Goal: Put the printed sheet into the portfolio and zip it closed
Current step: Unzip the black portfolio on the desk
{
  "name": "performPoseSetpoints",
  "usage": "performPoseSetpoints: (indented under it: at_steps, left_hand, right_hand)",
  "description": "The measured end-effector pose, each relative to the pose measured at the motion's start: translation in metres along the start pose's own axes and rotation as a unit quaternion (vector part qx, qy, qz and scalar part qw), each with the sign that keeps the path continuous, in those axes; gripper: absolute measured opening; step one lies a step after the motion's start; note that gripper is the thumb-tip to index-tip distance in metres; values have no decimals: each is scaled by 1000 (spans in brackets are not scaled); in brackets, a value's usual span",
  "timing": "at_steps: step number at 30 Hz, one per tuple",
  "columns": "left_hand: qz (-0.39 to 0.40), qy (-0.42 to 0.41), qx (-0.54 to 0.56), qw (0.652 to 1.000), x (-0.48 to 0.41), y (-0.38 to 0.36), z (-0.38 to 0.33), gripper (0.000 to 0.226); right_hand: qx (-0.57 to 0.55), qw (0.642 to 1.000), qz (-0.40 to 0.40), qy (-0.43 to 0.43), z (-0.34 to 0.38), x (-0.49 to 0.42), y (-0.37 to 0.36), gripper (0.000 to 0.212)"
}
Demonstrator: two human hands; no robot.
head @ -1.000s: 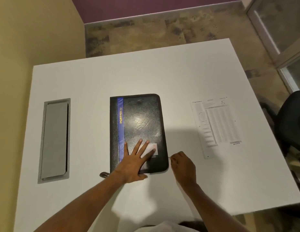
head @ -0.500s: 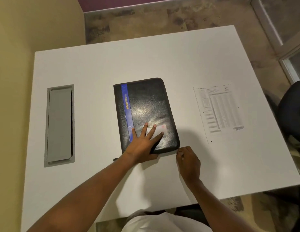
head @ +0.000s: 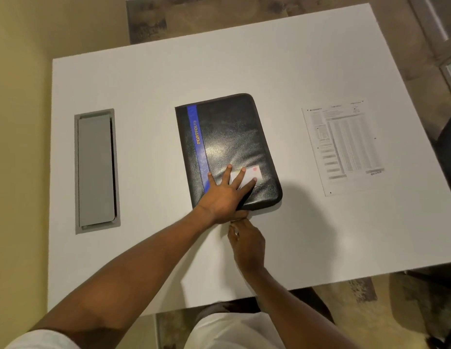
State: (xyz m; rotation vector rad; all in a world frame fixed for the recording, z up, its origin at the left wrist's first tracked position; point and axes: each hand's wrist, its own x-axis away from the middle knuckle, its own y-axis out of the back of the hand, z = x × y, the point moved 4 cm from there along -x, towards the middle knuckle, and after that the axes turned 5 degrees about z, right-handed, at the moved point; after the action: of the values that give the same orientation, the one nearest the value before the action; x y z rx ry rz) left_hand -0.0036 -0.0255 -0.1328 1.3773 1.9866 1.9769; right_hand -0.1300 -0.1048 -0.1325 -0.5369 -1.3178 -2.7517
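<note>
the black portfolio [head: 229, 149] is lying flat and shut on the white table [head: 169, 79], so whatever it is holding inside is hidden. a blue stripe [head: 197, 137] with the word "portfolio" is running down the cover beside the spine, and a pale label [head: 247, 178] is sitting on the cover near the portfolio's near edge.

the left hand [head: 225, 195] is lying spread and flat on the portfolio's near end, fingers splayed over the label, gripping nothing. the right hand [head: 247, 241] is sitting just off the portfolio's near edge, its fingertips [head: 234, 226] pinching together around something small and pale; whether that is the zip pull is too small to make out. the left wrist is covering the edge right there, so the zip line itself is not showing.

the printed sheet [head: 344, 144] is lying flat on the table, well apart from the portfolio on its opening side, not in it; its print is too fine to read. on the portfolio's spine side, a grey hatch [head: 96, 171] is sitting recessed in the table, lid down, its inside out of sight. a dark chair [head: 448, 149] beyond the sheet is being cut off by the picture's edge.
</note>
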Motion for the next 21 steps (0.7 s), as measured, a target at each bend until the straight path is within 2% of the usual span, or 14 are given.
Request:
performPoseSetpoints:
  at_steps: [7,10,12,14,16,19,21]
  left_hand:
    - [4,15,-12,1000,5,1,-10,100]
    - [7,45,-31,999,9,-2,-24,85]
    - [-7,70,-50,996,16,-2,-34,71]
    - [-22,86,-59,994,26,4,-42,60]
    - [-54,78,-90,991,35,8,-47,50]
    - [-105,91,-75,987,46,7,-50,50]
    - [-112,120,-11,986,54,7,-53,59]
  right_hand:
    - [26,998,42,33,49,8,-32,19]
    - [-93,995,27,-8,38,12,-44,6]
    - [-105,994,37,-2,31,11,-46,18]
    - [-74,996,29,43,32,13,-30,17]
    - [21,990,45,131,32,19,-16,15]
    - [115,978,106,139,6,28,2,16]
    - [108,981,61,147,-17,31,21,12]
